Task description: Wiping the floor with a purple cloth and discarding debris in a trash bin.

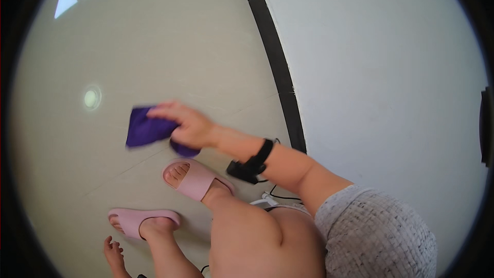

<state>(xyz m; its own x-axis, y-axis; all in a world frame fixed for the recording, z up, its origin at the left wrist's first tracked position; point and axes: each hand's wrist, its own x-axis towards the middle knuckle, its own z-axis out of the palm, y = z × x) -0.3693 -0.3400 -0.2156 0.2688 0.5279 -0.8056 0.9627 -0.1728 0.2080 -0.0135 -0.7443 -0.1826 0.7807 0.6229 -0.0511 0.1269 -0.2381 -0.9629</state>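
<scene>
My right hand [195, 127] grips a folded purple cloth [148, 127] above the glossy tiled floor [166, 54]. The hand is slightly blurred. One part of the cloth spreads out past my fingertips, and another hangs below the palm. Low at the left of the view is my left hand [114, 253], its fingers a little bent and apart with nothing seen in them. It is beside my foot in a pink slide sandal [133, 220]. The other pink slide sandal [197, 181] rests on the floor just below the cloth.
A dark baseboard [276, 58] runs along the foot of a white wall [378, 65] on the right. A black strapped device [247, 168] sits on my right forearm, with a black cable [283, 197] nearby. Behind my leg shows part of a white tubular object [266, 200].
</scene>
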